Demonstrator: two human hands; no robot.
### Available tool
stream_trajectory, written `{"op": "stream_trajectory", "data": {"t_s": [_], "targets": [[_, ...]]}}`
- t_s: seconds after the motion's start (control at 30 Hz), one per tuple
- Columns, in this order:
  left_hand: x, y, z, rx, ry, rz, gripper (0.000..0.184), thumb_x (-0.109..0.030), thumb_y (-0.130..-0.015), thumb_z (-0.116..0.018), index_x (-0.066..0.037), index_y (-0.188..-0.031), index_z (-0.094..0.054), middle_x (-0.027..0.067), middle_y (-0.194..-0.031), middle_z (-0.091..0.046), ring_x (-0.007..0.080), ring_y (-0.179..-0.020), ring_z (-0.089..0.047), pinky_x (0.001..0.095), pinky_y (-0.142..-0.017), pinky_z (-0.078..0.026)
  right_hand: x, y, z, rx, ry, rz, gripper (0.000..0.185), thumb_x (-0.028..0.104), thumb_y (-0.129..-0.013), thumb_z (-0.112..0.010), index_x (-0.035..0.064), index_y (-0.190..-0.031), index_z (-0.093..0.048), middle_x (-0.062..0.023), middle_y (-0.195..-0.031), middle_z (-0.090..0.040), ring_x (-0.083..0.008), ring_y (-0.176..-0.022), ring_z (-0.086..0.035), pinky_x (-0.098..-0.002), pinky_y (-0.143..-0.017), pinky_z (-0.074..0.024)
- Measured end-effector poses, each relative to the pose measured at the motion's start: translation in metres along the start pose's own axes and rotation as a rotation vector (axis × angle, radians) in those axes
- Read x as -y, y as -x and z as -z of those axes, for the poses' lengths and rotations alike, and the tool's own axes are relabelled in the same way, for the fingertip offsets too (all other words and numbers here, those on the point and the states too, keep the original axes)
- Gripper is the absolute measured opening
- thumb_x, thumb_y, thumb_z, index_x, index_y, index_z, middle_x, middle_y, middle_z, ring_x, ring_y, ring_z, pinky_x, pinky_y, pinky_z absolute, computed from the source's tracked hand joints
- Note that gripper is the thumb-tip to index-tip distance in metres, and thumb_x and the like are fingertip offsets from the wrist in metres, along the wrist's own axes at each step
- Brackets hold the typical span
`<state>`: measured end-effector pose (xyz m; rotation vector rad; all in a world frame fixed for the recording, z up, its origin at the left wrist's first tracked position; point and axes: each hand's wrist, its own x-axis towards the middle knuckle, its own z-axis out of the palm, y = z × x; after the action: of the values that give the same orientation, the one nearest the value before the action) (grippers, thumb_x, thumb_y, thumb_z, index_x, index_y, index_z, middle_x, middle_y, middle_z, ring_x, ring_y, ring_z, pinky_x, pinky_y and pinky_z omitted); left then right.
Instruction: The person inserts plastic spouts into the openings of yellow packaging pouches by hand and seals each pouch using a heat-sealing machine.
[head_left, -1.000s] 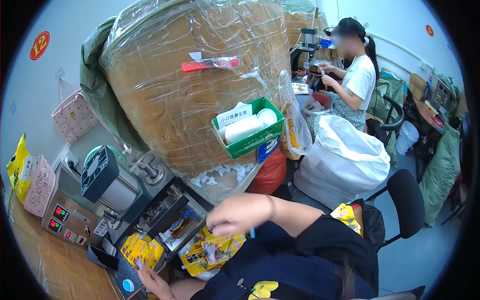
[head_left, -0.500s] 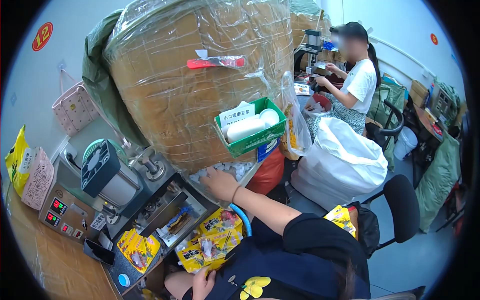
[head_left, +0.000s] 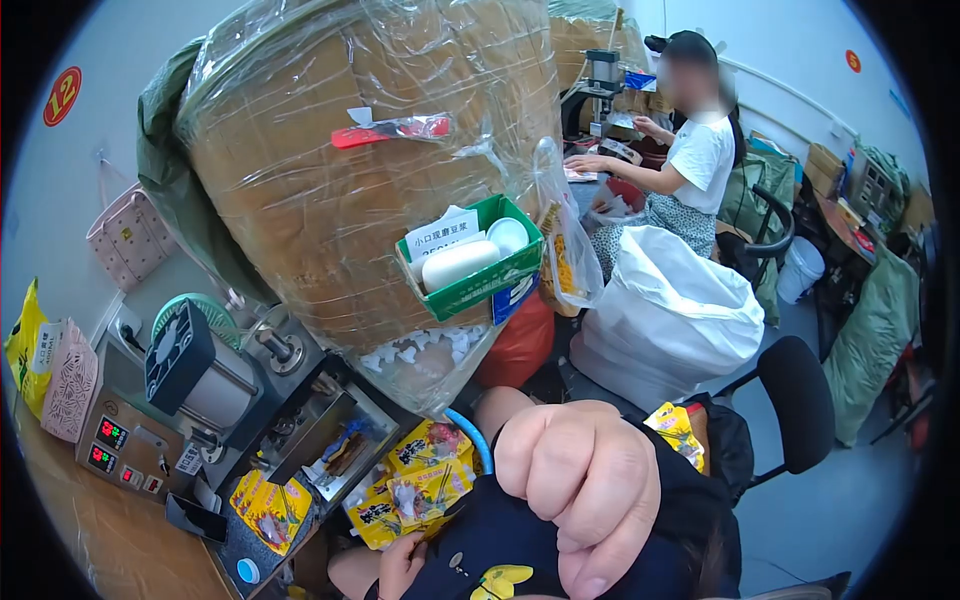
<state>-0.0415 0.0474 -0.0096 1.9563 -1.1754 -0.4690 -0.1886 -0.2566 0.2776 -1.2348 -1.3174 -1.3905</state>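
My right hand (head_left: 578,485) is large and close to the camera, its fingers curled inward; anything inside is hidden. Low in the view, my left hand (head_left: 402,562) has its fingers closed at the lower edge of a yellow pouch (head_left: 432,490), part of a pile against my dark clothing. More yellow pouches (head_left: 270,508) lie on the worktable's corner beside a blue-white cap (head_left: 248,571). Left of the pile is a press machine (head_left: 205,385) with an open metal front. Small white plastic pieces (head_left: 425,355) lie at the foot of a wrapped carton.
The plastic-wrapped carton (head_left: 300,190) carries a green box (head_left: 480,275) with white rolls. A white sack (head_left: 665,320), a black chair (head_left: 795,400) and a blue hose (head_left: 470,435) stand to the right. A co-worker (head_left: 690,160) sits at another machine behind.
My right hand has left the white pieces and come close to the camera, fingers curled. My left hand moved from the corner pouches to the pouch pile. The co-worker's arm has stretched toward the table.
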Motion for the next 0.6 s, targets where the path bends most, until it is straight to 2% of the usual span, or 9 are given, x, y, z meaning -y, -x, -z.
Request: {"op": "stream_trajectory", "data": {"t_s": [0.1, 0.17, 0.27, 0.37, 0.5, 0.6], "targets": [[-0.001, 0.001, 0.000, 0.001, 0.053, -0.003, 0.022, -0.003, -0.091, -0.067, 0.000, -0.113, -0.070, 0.0187, -0.098, -0.073, 0.0307, -0.091, -0.072, 0.0346, -0.081, -0.053, -0.002, 0.000, -0.002, -0.003, -0.032, 0.015, 0.010, 0.009, -0.084, -0.083, 0.0085, -0.091, -0.076, -0.0023, -0.093, -0.062, -0.0164, -0.074, -0.054, -0.0301, -0.060, -0.0425], [-0.001, 0.004, 0.001, 0.022, 0.049, 0.008, 0.022, -0.003, -0.092, -0.066, 0.000, -0.113, -0.070, 0.0185, -0.098, -0.073, 0.0298, -0.091, -0.071, 0.0343, -0.081, -0.053, -0.002, 0.008, -0.004, -0.013, -0.002, 0.003, 0.016, 0.010, -0.084, -0.084, 0.0098, -0.097, -0.075, -0.0026, -0.092, -0.060, -0.0152, -0.072, -0.054, -0.0296, -0.058, -0.0437], [0.003, 0.006, 0.007, 0.057, -0.009, 0.015, 0.021, -0.003, -0.093, -0.064, 0.000, -0.113, -0.070, 0.0176, -0.097, -0.072, 0.0284, -0.090, -0.071, 0.0335, -0.081, -0.052, -0.004, 0.009, -0.009, -0.045, -0.012, 0.032, 0.015, 0.007, -0.083, -0.084, 0.0085, -0.094, -0.075, -0.0026, -0.092, -0.060, -0.0155, -0.072, -0.055, -0.0300, -0.058, -0.0439], [0.003, 0.007, 0.007, 0.049, 0.020, 0.023, 0.020, -0.003, -0.094, -0.064, 0.000, -0.113, -0.070, 0.0171, -0.096, -0.072, 0.0276, -0.089, -0.071, 0.0333, -0.081, -0.052, -0.004, 0.011, -0.011, -0.059, 0.004, 0.039, 0.009, 0.011, -0.088, -0.080, 0.0090, -0.094, -0.075, -0.0018, -0.089, -0.059, -0.0155, -0.072, -0.055, -0.0318, -0.058, -0.0449], [0.003, 0.009, 0.008, 0.024, 0.054, 0.027, 0.020, -0.003, -0.094, -0.064, 0.000, -0.113, -0.070, 0.0165, -0.095, -0.072, 0.0266, -0.088, -0.070, 0.0330, -0.080, -0.052, -0.016, -0.001, 0.000, 0.074, -0.017, 0.119, 0.011, 0.009, -0.084, -0.083, 0.0083, -0.093, -0.076, -0.0027, -0.093, -0.063, -0.0174, -0.076, -0.055, -0.0307, -0.062, -0.0429], [0.004, 0.011, 0.009, 0.009, 0.071, 0.037, 0.019, -0.004, -0.095, -0.063, 0.000, -0.113, -0.069, 0.0160, -0.094, -0.072, 0.0258, -0.087, -0.070, 0.0327, -0.080, -0.051, -0.007, 0.000, -0.006, 0.073, 0.015, -0.039, 0.009, 0.014, -0.087, -0.080, 0.0082, -0.091, -0.075, -0.0028, -0.090, -0.062, -0.0183, -0.074, -0.056, -0.0327, -0.061, -0.0447]]}}
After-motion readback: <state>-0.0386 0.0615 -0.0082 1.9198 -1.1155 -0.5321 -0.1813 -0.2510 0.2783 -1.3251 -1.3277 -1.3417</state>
